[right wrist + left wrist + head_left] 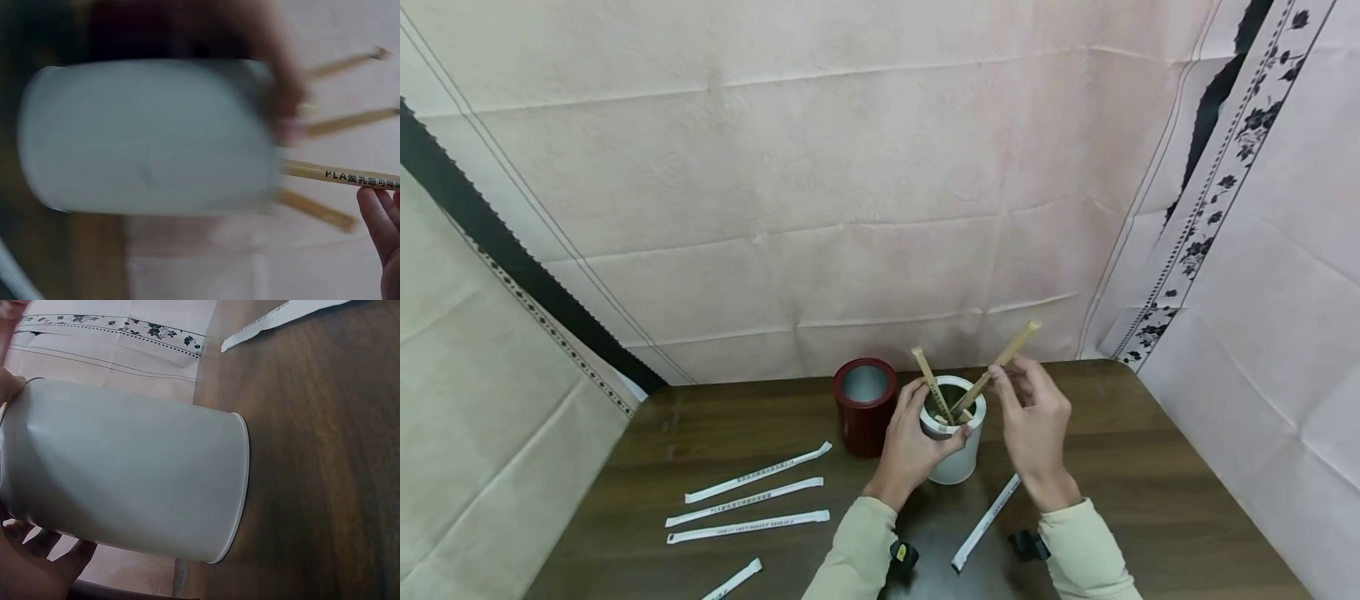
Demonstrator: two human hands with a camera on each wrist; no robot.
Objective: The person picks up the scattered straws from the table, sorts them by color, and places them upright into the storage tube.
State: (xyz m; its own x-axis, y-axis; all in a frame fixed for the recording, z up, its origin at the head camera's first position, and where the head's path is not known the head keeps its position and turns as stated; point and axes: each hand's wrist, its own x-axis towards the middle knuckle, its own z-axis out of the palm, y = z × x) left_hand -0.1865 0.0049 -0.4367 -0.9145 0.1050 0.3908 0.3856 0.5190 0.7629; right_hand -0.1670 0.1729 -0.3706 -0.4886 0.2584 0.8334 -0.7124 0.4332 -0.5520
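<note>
A white cylindrical canister stands near the back of the wooden table, several brown paper-wrapped straws leaning in it. My left hand grips it from the left, close to the rim, thumb in front. Between thumb and fingers, my right hand pinches one brown-wrapped straw, whose lower end is inside the canister. Dark printing shows on this wrapped straw in the right wrist view. Another brown straw tilts left over the rim. The canister's smooth side fills much of the left wrist view.
Left of the white canister is a dark red canister. Several white-wrapped straws, one of them nearest the wall, lie at the table's left. Another white-wrapped straw lies between my forearms. A pale cloth hangs behind the table.
</note>
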